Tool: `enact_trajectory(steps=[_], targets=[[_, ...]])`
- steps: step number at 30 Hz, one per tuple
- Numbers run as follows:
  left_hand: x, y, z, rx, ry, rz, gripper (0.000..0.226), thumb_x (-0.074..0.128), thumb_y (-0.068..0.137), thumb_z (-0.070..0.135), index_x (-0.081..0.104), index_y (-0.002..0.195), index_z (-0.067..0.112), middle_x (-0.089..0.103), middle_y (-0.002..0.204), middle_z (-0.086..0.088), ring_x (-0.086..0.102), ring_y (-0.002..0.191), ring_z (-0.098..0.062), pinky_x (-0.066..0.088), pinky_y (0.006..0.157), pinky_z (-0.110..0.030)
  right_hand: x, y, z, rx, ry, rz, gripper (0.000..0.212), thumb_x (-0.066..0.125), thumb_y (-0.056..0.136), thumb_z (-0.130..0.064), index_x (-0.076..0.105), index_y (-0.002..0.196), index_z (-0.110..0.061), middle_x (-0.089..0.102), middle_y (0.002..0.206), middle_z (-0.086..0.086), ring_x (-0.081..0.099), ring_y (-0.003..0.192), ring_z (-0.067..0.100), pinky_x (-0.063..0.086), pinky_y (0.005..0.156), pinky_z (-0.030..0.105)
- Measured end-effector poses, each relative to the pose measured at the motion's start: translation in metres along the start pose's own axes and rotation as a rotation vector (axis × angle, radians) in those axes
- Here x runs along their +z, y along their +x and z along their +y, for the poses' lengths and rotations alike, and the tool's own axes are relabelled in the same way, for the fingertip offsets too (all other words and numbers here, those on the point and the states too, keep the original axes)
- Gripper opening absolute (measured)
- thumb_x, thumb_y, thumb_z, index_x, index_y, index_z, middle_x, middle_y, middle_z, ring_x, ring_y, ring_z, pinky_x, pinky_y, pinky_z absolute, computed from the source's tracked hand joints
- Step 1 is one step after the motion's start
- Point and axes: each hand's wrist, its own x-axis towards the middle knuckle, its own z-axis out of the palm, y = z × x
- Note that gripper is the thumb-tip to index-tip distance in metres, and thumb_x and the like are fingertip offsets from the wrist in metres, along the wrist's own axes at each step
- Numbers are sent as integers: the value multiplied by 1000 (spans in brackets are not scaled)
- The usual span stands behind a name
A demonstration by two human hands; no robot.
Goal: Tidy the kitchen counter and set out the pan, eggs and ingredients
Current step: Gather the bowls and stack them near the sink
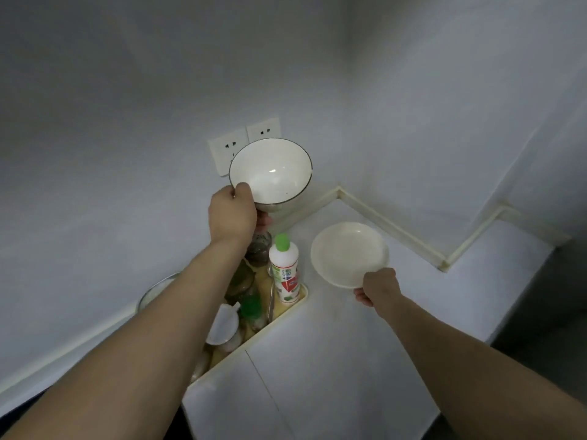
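From the head camera, looking steeply down into a counter corner, two bare arms are seen reaching up from the lower edge of the frame. At the centre, a white bowl (pixel 270 174) with a dark rim is held tilted in the air by the left hand (pixel 232 214), thumb hooked over the rim and fingers curled beneath. Right of centre, a shallow white plate (pixel 349 253) is pinched at its near edge by the right hand (pixel 379 289), just above the white counter (pixel 333 360). The step in hand is judged to be clearing crockery from the counter; a free resting place for both dishes would be needed next, each kept level. Below the left forearm a cream tray (pixel 286 315) is partly hidden; a white bottle with a green cap (pixel 283 268) stands in it, while the dark glassware beside it is hard to identify. No pan or eggs are shown.
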Motion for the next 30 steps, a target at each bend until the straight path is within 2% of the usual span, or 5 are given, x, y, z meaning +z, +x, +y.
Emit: enact_trajectory(steps=[3,9,14,19,30], targets=[[-1,16,2,-11,50,24,25,34,92,20,54,81,9,69,79,-25,68,58,-35,60,61,-50,11,25,-6,8,-9,-50,43,38,84,1,43,127,0,62,107,27,58,62,25,41,35,19],[4,43,0,-9,164,40,23,35,93,21,53,81,13,67,77,-23,70,66,-36,60,67,-47,34,71,-16,33,-60,-121,42,40,84,-1,46,126,1,62,106,28,59,59,25,42,35,20],[11,60,-5,-7,212,8,32,35,91,20,57,97,-2,68,75,-26,70,64,-37,60,62,-45,56,92,-19,12,-175,-151,37,42,87,-2,47,123,6,63,99,29,58,53,24,40,31,19],[19,74,-10,-1,231,-12,32,35,91,19,57,96,-3,67,73,-27,69,62,-37,60,59,-44,74,106,-22,27,-214,-183,32,44,89,-1,47,120,6,62,85,25,56,51,23,40,29,18],[36,95,-13,3,227,-52,31,36,90,20,56,95,-4,65,70,-23,69,63,-36,60,60,-47,100,129,-19,59,-201,-210,39,43,88,-6,46,126,1,64,101,26,61,58,25,46,39,24]])
